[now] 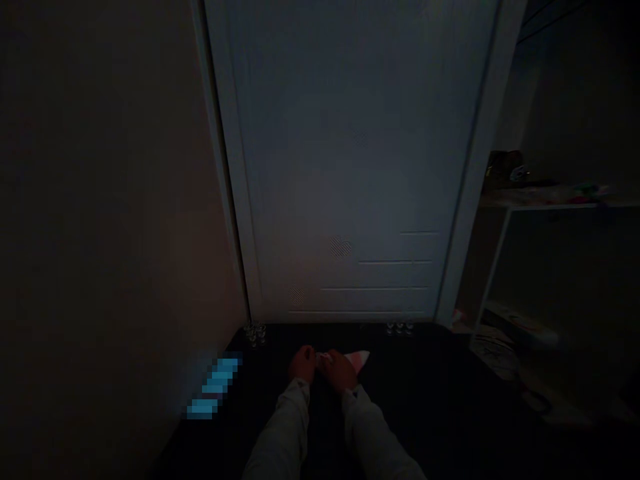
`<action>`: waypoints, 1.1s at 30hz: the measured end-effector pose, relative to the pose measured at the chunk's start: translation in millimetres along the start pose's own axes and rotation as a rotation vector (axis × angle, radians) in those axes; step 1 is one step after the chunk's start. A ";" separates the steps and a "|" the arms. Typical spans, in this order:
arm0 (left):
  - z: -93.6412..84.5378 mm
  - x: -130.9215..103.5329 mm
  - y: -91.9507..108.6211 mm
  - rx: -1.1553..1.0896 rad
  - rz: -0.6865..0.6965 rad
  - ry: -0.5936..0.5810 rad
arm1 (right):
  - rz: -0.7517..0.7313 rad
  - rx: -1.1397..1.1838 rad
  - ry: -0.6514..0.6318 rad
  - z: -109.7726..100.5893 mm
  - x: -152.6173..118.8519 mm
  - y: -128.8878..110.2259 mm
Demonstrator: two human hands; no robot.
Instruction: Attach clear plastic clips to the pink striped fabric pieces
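Note:
Both hands are close together over a dark table. My left hand [303, 365] has its fingers curled at a small shiny object [320, 357] between the hands; the dim light hides what it is. My right hand [340, 372] is closed around a pink and white cloth or paper [358, 360], whose pale tip sticks out to the right. Small clear glass-like items stand in a group [255, 333] beyond my left hand, and several more [400, 328] are in a row at the far right edge.
The black table [420, 400] ends at a pale door [350, 167]. A wall [125, 200] rises on the left, beside a pixelated bright blue patch [215, 387]. At the right stands a shelf [545, 205] with clutter, and a box [523, 325] lies lower down.

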State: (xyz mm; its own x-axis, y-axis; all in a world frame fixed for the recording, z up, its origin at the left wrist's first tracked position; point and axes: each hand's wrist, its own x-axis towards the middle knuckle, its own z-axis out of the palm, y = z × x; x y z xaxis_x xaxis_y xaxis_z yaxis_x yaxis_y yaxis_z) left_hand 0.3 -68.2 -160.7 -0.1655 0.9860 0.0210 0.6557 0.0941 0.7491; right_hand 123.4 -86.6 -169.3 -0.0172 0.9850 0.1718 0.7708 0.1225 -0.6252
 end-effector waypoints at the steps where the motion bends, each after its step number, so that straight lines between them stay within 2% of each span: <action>1: 0.1 0.6 -0.1 0.001 0.001 0.000 | 0.003 -0.001 -0.005 -0.2 0.2 -0.3; 12: 3.1 2.1 -3.1 -0.023 0.002 -0.007 | 0.027 0.033 -0.012 -5.5 -3.4 -2.9; 20: 0.4 -4.0 -9.2 -0.149 0.059 0.071 | -0.072 0.138 0.003 -14.0 -12.1 -6.2; 25: 0.4 -2.2 -12.9 -0.183 0.083 0.113 | -0.083 0.244 0.001 -17.8 -13.8 -7.8; 33: -2.8 -9.0 -8.4 -0.295 0.049 -0.005 | -0.030 0.447 -0.055 -30.1 -19.6 -8.3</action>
State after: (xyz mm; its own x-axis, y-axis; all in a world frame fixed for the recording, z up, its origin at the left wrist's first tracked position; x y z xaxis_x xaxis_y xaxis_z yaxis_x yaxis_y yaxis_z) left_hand -5.7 -78.3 -165.3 -0.1344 0.9891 0.0594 0.4207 0.0027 0.9072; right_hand 136.5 -110.6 -144.6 -0.0789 0.9837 0.1614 0.4190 0.1797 -0.8900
